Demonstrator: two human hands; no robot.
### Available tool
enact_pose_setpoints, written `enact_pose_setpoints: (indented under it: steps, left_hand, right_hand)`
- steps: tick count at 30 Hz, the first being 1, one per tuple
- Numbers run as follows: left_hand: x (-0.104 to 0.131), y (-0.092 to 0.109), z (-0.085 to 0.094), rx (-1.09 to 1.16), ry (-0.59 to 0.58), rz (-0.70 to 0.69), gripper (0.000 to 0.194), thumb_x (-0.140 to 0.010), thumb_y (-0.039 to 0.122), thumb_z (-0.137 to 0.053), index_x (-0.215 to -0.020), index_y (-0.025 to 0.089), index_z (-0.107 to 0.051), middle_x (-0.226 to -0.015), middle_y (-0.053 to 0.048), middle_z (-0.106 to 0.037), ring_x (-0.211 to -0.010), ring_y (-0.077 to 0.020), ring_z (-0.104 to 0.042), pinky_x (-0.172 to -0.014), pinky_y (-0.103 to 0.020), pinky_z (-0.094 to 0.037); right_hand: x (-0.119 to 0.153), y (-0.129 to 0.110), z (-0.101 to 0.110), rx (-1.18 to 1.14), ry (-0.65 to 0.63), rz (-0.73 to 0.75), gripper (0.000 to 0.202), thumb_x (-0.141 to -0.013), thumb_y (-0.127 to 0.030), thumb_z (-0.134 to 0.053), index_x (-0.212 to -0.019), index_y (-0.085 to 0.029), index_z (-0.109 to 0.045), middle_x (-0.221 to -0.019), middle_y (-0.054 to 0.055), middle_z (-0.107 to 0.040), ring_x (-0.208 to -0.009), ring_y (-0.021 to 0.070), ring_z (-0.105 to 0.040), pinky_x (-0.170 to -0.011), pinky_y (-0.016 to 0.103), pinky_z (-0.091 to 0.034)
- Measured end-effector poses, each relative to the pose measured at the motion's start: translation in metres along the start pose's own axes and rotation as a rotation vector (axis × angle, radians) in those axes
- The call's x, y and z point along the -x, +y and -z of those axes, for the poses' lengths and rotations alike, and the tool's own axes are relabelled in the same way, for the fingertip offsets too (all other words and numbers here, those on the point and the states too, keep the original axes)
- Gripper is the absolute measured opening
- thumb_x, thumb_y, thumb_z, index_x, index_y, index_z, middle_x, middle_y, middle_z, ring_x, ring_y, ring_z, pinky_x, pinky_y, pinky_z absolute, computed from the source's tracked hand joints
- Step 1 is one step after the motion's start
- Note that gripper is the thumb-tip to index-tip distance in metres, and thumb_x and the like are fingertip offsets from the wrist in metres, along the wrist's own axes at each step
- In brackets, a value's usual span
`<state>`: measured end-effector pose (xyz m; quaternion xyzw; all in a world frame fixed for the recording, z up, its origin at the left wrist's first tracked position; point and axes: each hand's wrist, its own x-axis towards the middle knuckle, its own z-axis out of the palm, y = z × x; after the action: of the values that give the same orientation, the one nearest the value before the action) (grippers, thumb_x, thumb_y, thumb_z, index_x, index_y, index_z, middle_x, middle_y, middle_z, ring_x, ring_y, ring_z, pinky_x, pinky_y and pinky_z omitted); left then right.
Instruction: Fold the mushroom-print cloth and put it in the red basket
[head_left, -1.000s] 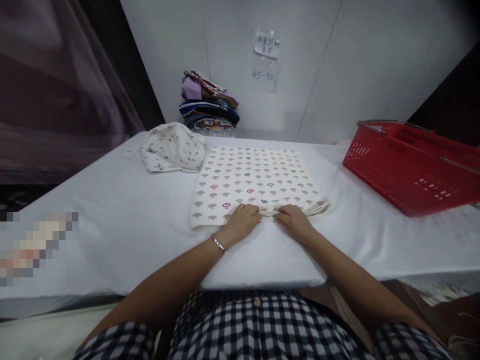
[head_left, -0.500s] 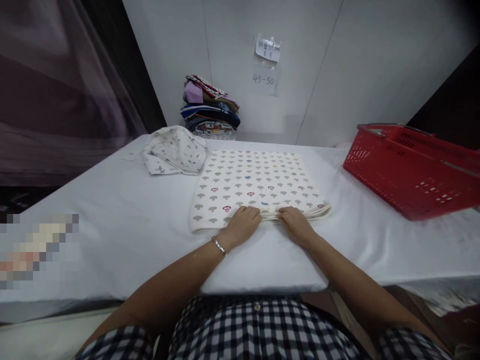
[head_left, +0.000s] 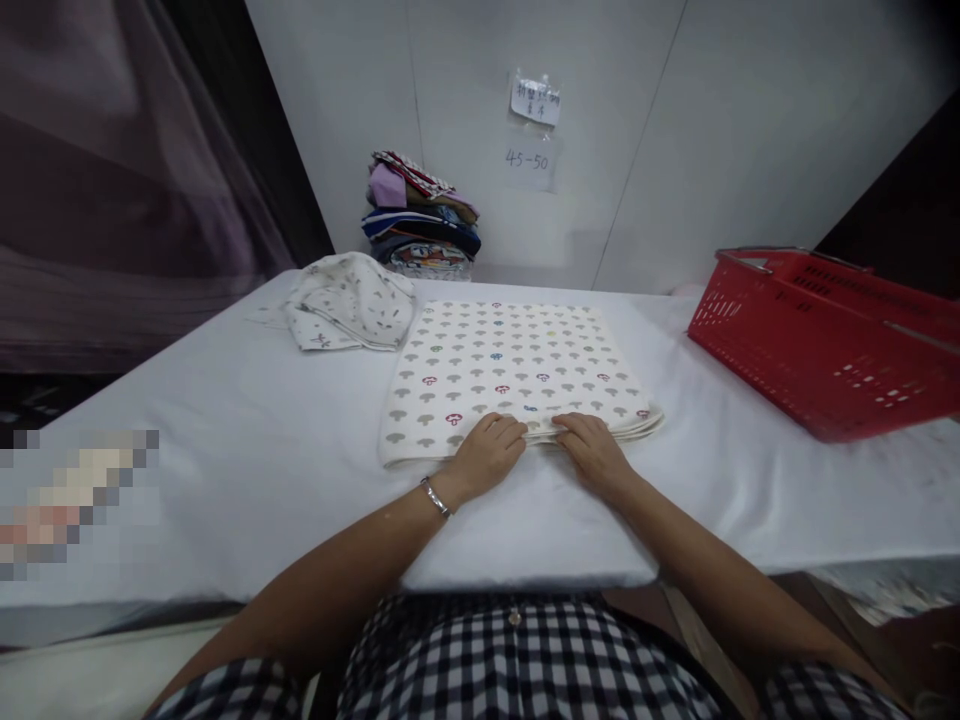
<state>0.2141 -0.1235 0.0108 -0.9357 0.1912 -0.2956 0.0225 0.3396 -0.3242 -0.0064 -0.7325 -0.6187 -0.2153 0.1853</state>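
Observation:
A cream cloth [head_left: 517,350] printed with grey and coloured mushrooms lies folded in layers on the white-covered table. At its near edge, my left hand [head_left: 487,455] grips the layers, fingers on top and thumb hidden. A short way to the right, my right hand [head_left: 596,452] pinches the same edge with its fingertips. The layers show as a stack between the hands and at the near right corner, where they fan out slightly. A bracelet [head_left: 436,497] circles my left wrist.
A crumpled white patterned cloth [head_left: 349,300] lies at the back left. Behind it rises a stack of folded fabrics [head_left: 420,215]. On the right stands a red plastic basket [head_left: 825,350]. Paper notes [head_left: 535,103] hang on the wall. A blurred patch covers the table's left edge.
Both hands keep hold of the cloth's near edge. The fingers have shifted slightly towards each other; the cloth lies almost as before.

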Motion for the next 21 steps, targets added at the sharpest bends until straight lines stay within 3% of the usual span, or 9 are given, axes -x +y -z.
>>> enact_pose_setpoints:
  steps: [7,21]
  left_hand:
    - [-0.0003,0.0007,0.0,-0.012,-0.006,-0.024,0.021,-0.089,0.008,-0.041,-0.075,0.015,-0.055,-0.105,-0.004,-0.061,-0.096,-0.0167,-0.051,-0.085,-0.035,-0.04]
    - [-0.0001,-0.0003,-0.0031,0.067,-0.031,0.004,0.022,-0.089,0.009,-0.038,-0.075,0.016,-0.054,-0.087,-0.005,-0.06,-0.091,-0.0159,-0.05,-0.081,-0.034,-0.04]
  right_hand:
    - [0.0018,-0.0019,0.0039,0.018,-0.018,0.022,0.021,-0.086,-0.007,-0.042,-0.091,-0.017,-0.059,-0.117,0.011,-0.057,-0.108,0.0226,-0.047,-0.084,0.038,-0.038]
    - [0.0044,0.0003,-0.0017,-0.046,-0.001,0.052,0.02,-0.087,-0.007,-0.041,-0.097,-0.016,-0.057,-0.104,0.011,-0.061,-0.092,0.02,-0.052,-0.077,0.034,-0.038]
